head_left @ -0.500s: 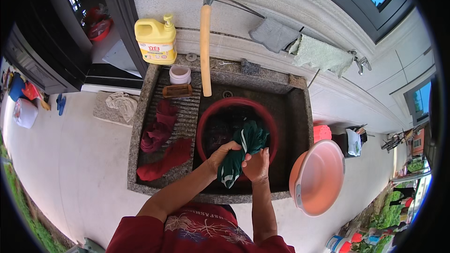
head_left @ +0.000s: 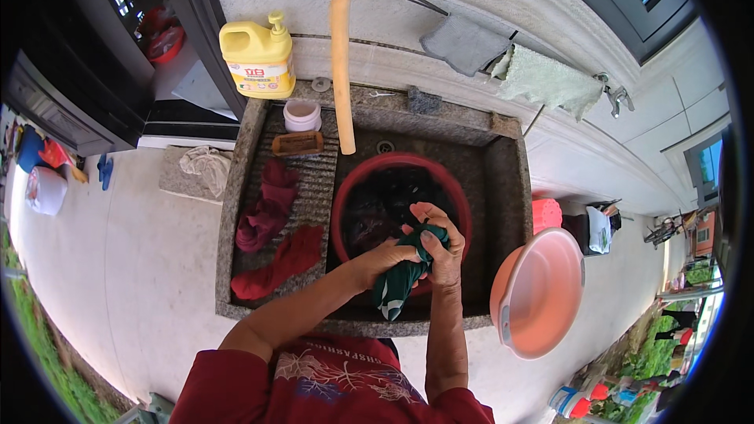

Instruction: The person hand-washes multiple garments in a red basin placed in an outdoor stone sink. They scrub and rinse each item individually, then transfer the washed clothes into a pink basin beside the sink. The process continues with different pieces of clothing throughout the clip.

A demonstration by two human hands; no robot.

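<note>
A dark green cloth garment with white stripes [head_left: 399, 284] is bunched up between my hands, over the near side of a red basin [head_left: 338, 220]. My left hand [head_left: 383, 260] grips it from the left, fingers wrapped round. My right hand [head_left: 444, 257] closes on its upper part, the thumb pressed on top. One loose end hangs down toward the sink's front edge. Dark wet cloth [head_left: 377, 208] lies in the basin, its kind hard to make out.
The basin stands in a stone sink [head_left: 518, 188] under a tap hose [head_left: 341, 78]. Left on its ribbed washboard lie red cloths [head_left: 287, 263], a brush [head_left: 298, 144] and a white cup [head_left: 302, 115]. A yellow pump jug [head_left: 258, 63] stands behind; a pink basin [head_left: 542, 290] is at right.
My right hand has moved up over the cloth and wrapped round its upper part. The green garment is now bunched more tightly. The view has shifted slightly.
</note>
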